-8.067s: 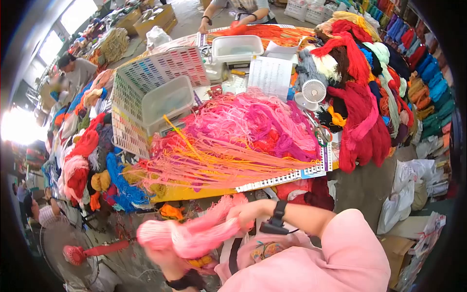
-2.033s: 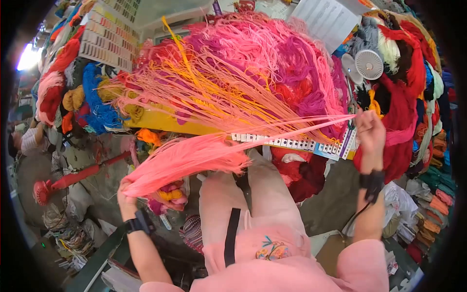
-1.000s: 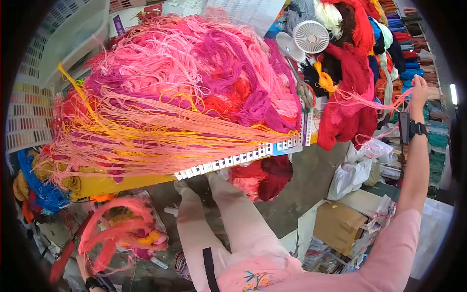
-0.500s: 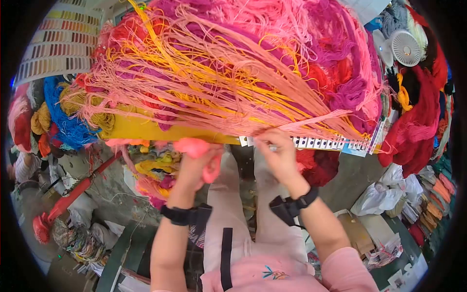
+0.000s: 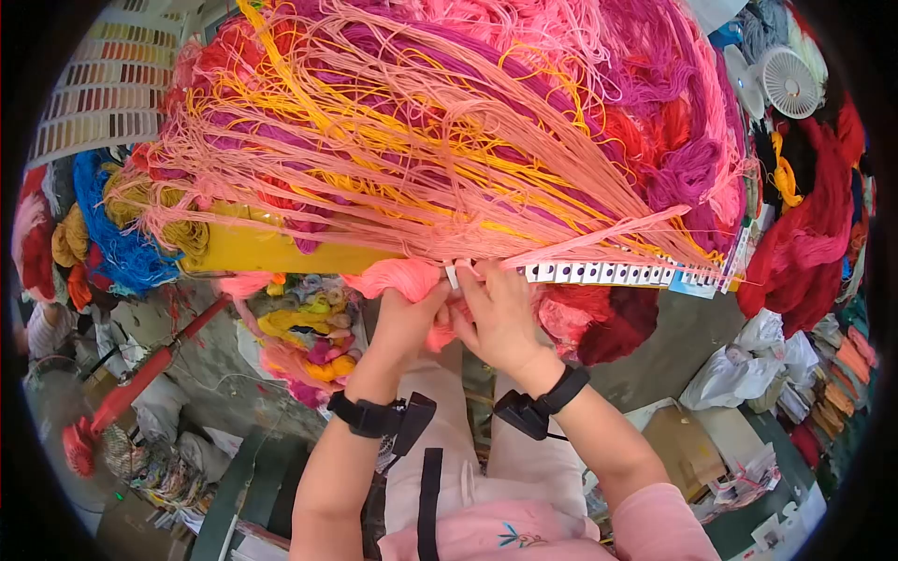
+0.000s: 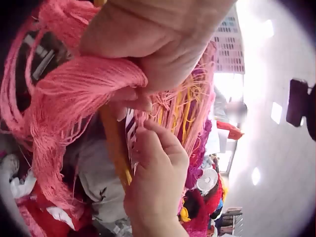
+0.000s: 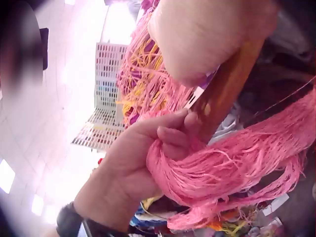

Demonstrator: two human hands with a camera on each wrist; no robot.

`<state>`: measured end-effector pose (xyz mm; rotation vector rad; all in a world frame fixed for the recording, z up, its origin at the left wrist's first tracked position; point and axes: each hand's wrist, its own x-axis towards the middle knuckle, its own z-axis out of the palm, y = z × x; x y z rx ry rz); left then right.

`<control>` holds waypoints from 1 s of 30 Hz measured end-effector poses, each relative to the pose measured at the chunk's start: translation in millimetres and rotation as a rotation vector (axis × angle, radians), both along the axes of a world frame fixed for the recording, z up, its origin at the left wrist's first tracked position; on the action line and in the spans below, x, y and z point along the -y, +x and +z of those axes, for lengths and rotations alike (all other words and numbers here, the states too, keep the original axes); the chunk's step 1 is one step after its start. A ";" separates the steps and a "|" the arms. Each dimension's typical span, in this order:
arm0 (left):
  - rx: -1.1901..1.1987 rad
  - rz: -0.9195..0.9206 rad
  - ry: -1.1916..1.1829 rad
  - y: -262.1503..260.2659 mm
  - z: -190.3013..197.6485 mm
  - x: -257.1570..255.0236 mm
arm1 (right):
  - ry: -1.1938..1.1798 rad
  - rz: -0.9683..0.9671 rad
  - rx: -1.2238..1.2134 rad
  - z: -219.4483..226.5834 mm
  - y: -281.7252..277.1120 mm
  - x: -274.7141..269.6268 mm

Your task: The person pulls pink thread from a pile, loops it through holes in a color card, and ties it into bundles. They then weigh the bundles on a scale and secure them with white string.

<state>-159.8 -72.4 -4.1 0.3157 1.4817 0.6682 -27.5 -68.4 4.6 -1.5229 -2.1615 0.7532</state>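
The pink skein [image 5: 400, 279] is at the tabletop's [image 5: 285, 248] near edge, left hand [image 5: 402, 327] clamped round it. Beside it, the right hand [image 5: 503, 327] pinches strands [image 6: 140, 118] near a card strip [image 5: 603, 274]. Heaped yarn [image 5: 449, 140] covers much of the surface; a red fan [image 5: 122, 393] stands off its left. The hands have drawn closer together.

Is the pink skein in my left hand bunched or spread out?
Bunched: the pink skein hangs in a thick looped bundle from your left hand.

Head view looks down from above; close up, left-wrist view faces right, right-wrist view left, all sharing pink yarn [image 5: 398, 278].
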 end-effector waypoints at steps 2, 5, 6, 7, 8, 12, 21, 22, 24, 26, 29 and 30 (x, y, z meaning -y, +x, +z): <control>0.057 0.023 0.006 4.7 0.5 -1.0 | 0.006 0.002 -0.063 -6.8 2.6 3.3; 0.058 0.023 -0.005 8.0 -2.1 -3.8 | -0.027 -0.005 -0.231 -16.5 11.0 0.4; 0.039 -0.021 -0.031 8.2 -5.7 -4.4 | -0.063 -0.019 -0.339 -18.9 12.5 -2.2; 0.020 -0.064 -0.058 8.0 -7.5 -4.9 | -0.062 -0.022 -0.338 -20.7 12.4 -3.7; 0.022 -0.068 -0.057 4.0 -7.2 -4.9 | -0.089 -0.059 -0.358 -22.1 12.2 -4.7; 0.088 -0.079 0.010 -25.6 5.9 -10.2 | -0.112 -0.090 -0.359 -22.7 13.6 -2.8; 0.151 0.053 -0.014 -28.7 8.5 -1.8 | -0.091 -0.056 -0.249 -23.0 13.2 -2.4; 0.463 0.245 -0.090 -33.8 20.0 -3.3 | -0.094 -0.065 -0.248 -24.0 13.6 -1.9; 0.883 0.392 -0.153 -43.8 28.8 -5.7 | -0.111 -0.076 -0.306 -24.9 13.0 -1.6; 0.768 0.113 -0.144 -35.0 18.5 -14.6 | -0.228 -0.145 -0.478 -19.7 11.8 -3.9; 0.377 -0.286 -0.178 -18.9 7.3 -26.1 | -0.377 -0.282 -0.696 -12.3 9.4 -11.0; 0.255 -0.313 -0.043 -21.4 5.5 -31.6 | -0.407 -0.361 -0.746 -12.3 8.6 -12.6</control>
